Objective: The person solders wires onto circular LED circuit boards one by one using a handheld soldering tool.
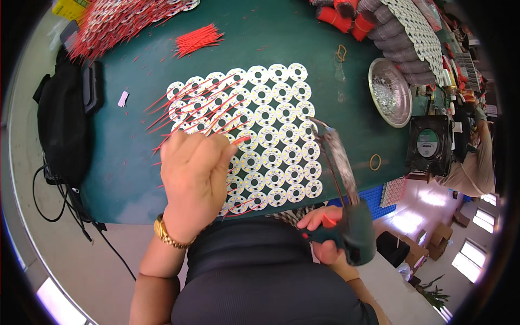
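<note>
A panel of round white LED boards (pixel 292 146), joined in rows with a hole in each, lies on the table in front of me. Red wires (pixel 161 123) lie across its left side, mostly on the upper rows, and two more cross its bottom edge. My left hand (pixel 192 170) is closed over the panel's left part, with a short red wire end (pixel 241 140) at its fingertips. In my right hand (pixel 324 230), at the table's front edge, is a dark green soldering gun (pixel 357 233). Its long metal tip reaches up to the panel's right edge; whether it touches cannot be told.
Loose red wires (pixel 199 40) and a heap of wired boards (pixel 122 21) lie at the back. Right are a metal bowl (pixel 377 81), a rubber band (pixel 375 162), a black square device (pixel 416 143) and stacked boards (pixel 417 32). A black bag (pixel 65 114) lies left. Another person (pixel 471 162) sits far right.
</note>
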### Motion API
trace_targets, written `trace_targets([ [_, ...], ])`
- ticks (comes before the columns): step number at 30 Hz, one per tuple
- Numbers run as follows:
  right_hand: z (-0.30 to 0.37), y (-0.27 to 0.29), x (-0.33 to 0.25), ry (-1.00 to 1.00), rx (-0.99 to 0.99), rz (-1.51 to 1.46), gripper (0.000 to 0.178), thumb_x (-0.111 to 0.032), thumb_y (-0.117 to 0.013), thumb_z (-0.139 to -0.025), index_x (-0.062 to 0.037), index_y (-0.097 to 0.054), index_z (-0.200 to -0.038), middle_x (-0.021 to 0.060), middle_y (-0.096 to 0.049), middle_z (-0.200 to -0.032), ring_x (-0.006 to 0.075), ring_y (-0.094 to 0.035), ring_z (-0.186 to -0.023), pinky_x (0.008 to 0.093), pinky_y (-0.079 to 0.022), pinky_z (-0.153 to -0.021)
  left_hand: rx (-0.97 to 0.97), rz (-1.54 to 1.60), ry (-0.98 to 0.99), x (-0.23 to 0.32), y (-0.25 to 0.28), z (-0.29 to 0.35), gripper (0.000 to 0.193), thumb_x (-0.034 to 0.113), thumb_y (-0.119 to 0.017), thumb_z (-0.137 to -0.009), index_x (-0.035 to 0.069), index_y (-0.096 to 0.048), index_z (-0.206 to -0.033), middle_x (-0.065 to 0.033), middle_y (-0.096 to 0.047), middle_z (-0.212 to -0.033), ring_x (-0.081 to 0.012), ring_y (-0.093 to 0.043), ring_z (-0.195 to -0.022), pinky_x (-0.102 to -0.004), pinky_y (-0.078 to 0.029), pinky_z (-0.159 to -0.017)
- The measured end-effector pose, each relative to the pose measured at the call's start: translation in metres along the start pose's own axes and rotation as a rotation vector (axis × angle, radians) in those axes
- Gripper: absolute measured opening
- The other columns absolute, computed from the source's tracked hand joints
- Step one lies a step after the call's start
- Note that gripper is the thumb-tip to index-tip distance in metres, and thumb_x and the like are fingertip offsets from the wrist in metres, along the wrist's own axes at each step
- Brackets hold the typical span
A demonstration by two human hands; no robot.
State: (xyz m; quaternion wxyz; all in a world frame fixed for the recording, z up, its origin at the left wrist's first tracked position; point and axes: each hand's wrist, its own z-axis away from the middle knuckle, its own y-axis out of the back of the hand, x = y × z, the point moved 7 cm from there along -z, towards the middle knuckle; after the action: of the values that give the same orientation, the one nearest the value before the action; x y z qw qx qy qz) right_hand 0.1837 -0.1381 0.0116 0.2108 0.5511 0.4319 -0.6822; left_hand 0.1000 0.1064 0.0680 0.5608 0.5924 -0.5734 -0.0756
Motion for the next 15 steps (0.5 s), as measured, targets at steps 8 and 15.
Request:
trace_targets([
  [8, -0.005, -0.009, 0.003, -0.184, -0.005, 0.298, 0.031, -0.021, -0.065, -0.083, -0.0020, -0.058, -0.106, 0.0086, -0.060, -0.088, 0.0198, -0.059, -0.078, 0.0309, -0.048, -0.071, -0.225, -0.043, 0.147, -0.007, -0.028, 0.006, 0.023, 0.016, -0.065, -0.089, 0.007, -0.052, -0.073, -0.0103, -0.052, -0.057, -0.0284, -0.053, -0.051, -0.0396, -0.039, -0.047],
  [15, 0.000, 0.001, 0.003, -0.255, 0.062, 0.355, 0.026, -0.024, -0.065, -0.080, -0.0045, -0.063, -0.097, 0.0062, -0.062, -0.082, 0.0193, -0.060, -0.075, 0.0300, -0.048, -0.070, -0.272, -0.062, 0.146, -0.009, -0.033, 0.004, 0.024, 0.016, -0.066, -0.087, 0.007, -0.051, -0.071, -0.0104, -0.051, -0.055, -0.0285, -0.053, -0.051, -0.0399, -0.039, -0.047],
])
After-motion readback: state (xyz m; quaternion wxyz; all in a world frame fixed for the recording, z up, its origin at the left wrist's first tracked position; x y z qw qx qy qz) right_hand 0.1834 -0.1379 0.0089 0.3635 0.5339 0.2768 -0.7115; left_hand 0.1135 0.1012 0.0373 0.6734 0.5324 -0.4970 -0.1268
